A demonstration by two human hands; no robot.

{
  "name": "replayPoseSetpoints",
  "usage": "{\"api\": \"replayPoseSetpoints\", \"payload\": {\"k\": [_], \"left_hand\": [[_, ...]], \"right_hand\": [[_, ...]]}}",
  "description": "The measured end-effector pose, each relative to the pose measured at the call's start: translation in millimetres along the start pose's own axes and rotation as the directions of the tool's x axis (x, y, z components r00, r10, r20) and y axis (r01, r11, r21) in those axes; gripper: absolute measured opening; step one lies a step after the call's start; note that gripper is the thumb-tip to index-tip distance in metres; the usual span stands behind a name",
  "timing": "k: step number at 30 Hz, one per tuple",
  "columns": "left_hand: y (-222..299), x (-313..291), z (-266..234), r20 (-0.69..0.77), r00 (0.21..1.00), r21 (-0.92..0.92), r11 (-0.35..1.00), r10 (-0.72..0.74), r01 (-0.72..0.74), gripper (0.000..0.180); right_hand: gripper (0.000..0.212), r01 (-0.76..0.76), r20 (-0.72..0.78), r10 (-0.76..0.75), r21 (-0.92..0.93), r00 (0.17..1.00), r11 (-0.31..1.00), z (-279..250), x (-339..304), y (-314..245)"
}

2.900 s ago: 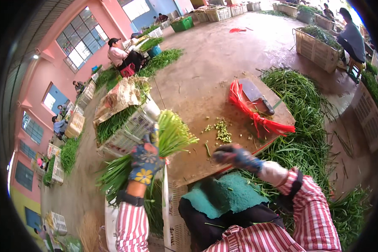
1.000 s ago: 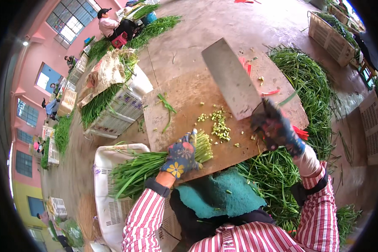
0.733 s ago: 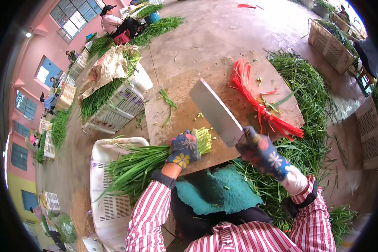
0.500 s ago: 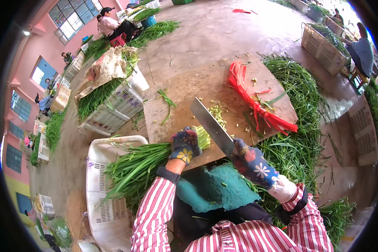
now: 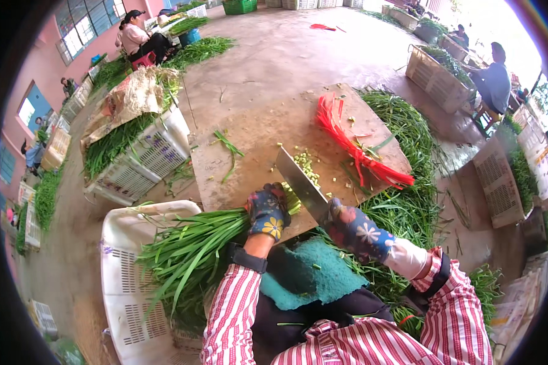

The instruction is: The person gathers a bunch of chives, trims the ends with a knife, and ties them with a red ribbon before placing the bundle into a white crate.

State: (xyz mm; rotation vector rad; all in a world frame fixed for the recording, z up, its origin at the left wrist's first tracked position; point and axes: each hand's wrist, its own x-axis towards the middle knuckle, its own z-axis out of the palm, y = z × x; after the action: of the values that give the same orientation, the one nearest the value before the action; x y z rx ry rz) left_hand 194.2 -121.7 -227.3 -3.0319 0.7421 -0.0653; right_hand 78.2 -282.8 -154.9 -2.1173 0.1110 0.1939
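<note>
The left hand [image 5: 269, 210] is curling its fingers around one bunch of green stalks [image 5: 189, 240] at the near edge of one brown board [image 5: 249, 146], and the right hand [image 5: 354, 230] is clasping one cleaver [image 5: 299, 184], fingers folded. One bundle of red strips [image 5: 358, 148] is lying there; smooth floor [image 5: 268, 58] is stretching toward a pink wall [image 5: 41, 64].

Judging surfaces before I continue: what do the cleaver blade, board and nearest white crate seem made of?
Cleaver blade: probably steel, flat grey with a dull sheen. Board: perhaps wood, matte, stained brown. Crate: likely smooth plastic, white with moulded-looking slots.
</note>
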Motion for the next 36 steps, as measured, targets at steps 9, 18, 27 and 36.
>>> {"api": "replayPoseSetpoints", "payload": {"k": [9,18,27,36], "left_hand": [[2,8,-4,0.022,1.0,-0.038,0.999,-0.013,0.014,0.032],[3,-1,-10,0.019,1.0,0.069,0.998,-0.012,0.011,0.027],[10,-2,-7,-0.005,0.999,0.121,0.992,-0.045,0.046,0.017],[1,-3,-6,-0.032,0.999,0.156,0.987,-0.036,0.041,0.03]], "right_hand": [[0.036,-0.225,0.174,0.147,0.838,0.974,0.497,45,57,42],[0.029,-0.072,0.154,0.054,0.112,0.987,0.991,37,52,41],[0.021,-0.206,0.146,0.202,0.011,0.968,0.979,48,45,56],[0.019,-0.074,0.205,0.1,-0.134,0.974,0.988,32,50,34]]}}
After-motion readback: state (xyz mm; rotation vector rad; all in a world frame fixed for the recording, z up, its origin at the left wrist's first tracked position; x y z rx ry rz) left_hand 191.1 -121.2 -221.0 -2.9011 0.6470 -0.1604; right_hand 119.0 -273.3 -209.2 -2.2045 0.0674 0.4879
